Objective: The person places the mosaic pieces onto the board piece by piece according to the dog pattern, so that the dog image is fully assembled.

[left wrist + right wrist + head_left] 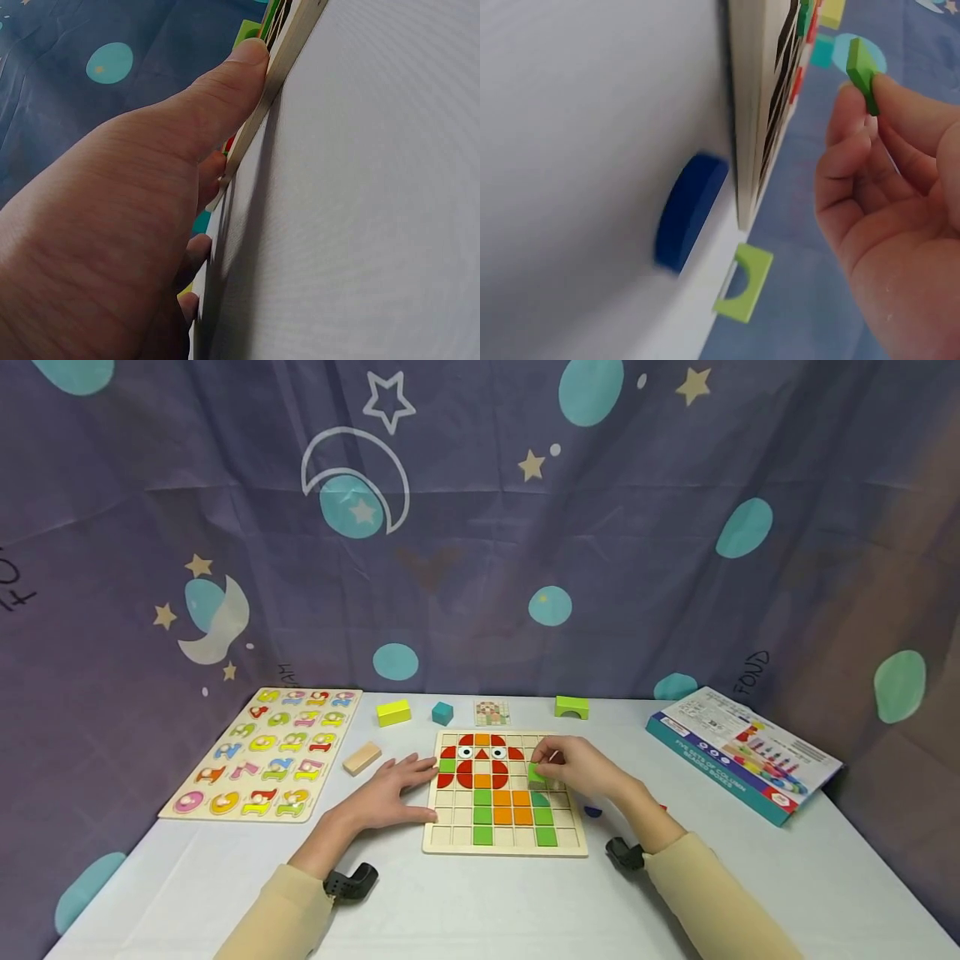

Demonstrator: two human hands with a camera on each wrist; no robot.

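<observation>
A wooden grid board [504, 851] lies on the white table, with red, orange and green tiles forming a pattern in its cells. At the board's left edge rests my left hand [392, 793], fingers spread; in the left wrist view its thumb [236, 71] touches the rim. My right hand [581, 767] pinches a small green tile [861, 66] between thumb and fingertips, above the board's right side. Beside the board's right edge, below that hand, lies a dark blue rounded piece [690, 214]. A bit of something red is mostly hidden behind the right forearm.
Behind the board are a yellow block [393, 713], a teal cube [442, 713], a pattern card [492, 713] and a light green arch block [572, 707]. A plain wooden block [362, 758] and number board [262, 756] lie left. A box [742, 752] sits right.
</observation>
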